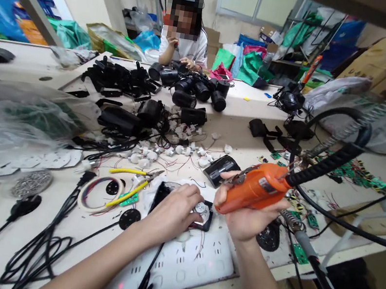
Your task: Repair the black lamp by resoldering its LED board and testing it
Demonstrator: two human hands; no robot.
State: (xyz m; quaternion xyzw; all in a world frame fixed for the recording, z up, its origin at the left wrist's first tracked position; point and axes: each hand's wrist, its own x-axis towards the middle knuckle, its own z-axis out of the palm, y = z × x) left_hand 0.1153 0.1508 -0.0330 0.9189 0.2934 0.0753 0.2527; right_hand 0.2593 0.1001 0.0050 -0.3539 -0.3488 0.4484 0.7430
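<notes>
My right hand [250, 223] is wrapped round an orange electric screwdriver [258, 187], which hangs by a coiled spring and lies tilted, its front end to the left. I cannot make out its bit. My left hand [180, 211] rests with curled fingers on an open black plastic housing [206, 223], thumb and finger at a round silver part [201, 209] in it. The housing sits on a white power strip [183, 266]. Another black case [221, 170] lies just behind. Left of my hand are yellow-handled cutters [129, 193] and a roll of tape [101, 193].
A co-worker [184, 39] sits across the bench, hands raised near black devices [202, 89]. Small white-and-silver parts [147, 154] with wires lie mid-bench. Black cables [47, 238] coil at left. A soldering iron [309, 248] and green circuit boards [354, 174] are at right.
</notes>
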